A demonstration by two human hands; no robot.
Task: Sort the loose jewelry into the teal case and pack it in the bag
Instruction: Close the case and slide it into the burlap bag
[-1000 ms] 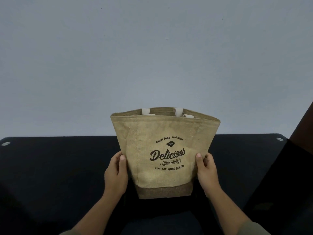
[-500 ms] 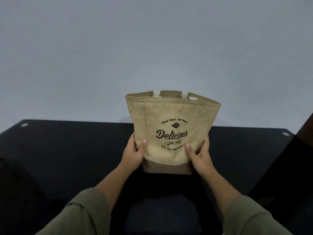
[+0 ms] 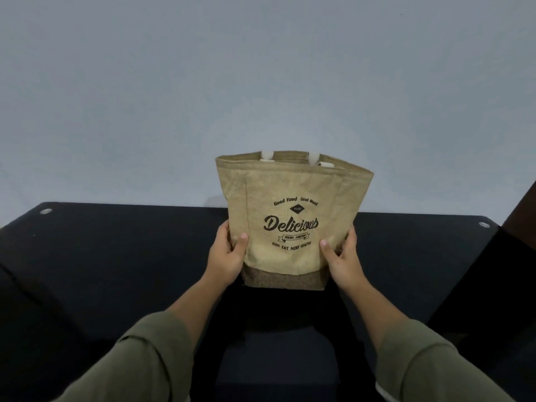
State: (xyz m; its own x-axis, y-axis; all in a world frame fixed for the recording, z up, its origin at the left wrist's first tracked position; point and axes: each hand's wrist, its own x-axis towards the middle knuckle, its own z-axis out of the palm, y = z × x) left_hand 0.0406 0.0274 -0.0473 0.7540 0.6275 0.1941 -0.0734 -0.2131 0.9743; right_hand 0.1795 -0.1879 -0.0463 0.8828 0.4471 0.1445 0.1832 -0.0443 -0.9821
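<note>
The tan jute bag (image 3: 293, 195) printed "Delicious" is held upright at the near middle of the black table (image 3: 116, 256), gripped low on its left side by the left hand (image 3: 224, 256) and on its right side by the right hand (image 3: 343, 258), thumbs pressed on its front.

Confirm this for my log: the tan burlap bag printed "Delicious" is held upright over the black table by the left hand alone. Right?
Not alone: the head view shows both hands holding the tan burlap bag, the left hand gripping its left side, the right hand its right. It is upright over the black table.
</note>
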